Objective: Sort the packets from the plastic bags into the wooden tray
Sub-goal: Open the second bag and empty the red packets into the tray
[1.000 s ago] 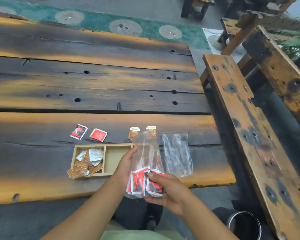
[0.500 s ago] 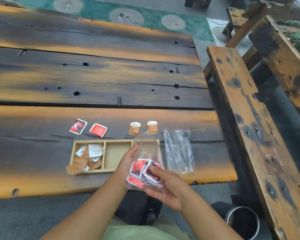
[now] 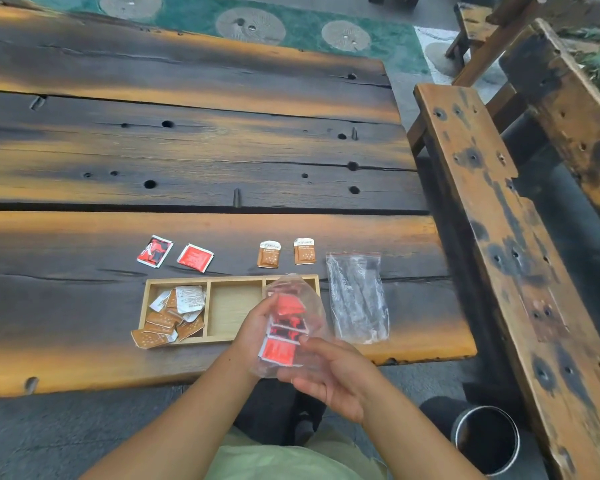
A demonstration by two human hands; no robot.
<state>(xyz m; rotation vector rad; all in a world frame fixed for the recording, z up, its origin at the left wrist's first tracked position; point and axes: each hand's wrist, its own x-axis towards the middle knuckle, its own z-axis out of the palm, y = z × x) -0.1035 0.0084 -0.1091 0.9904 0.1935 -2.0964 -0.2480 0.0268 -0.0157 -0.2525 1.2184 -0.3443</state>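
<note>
While both hands — left hand point(image 3: 257, 327), right hand point(image 3: 329, 379) — grip the plastic bag point(image 3: 302, 299), it has tipped over the wooden tray point(image 3: 229, 306) — red packets point(image 3: 284, 323) near pouring.

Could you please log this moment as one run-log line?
both hands hold bag of red packets | tray: left compartment brown packets, middle empty

The wooden tray's point(image 3: 177, 282) right compartment is mostly hidden behind the held plastic bag point(image 3: 293, 327). Red packets point(image 3: 280, 351) inside it are motion-blurred, print illegible. Desk point(image 3: 84, 362) is cut off at the left edge.
</note>
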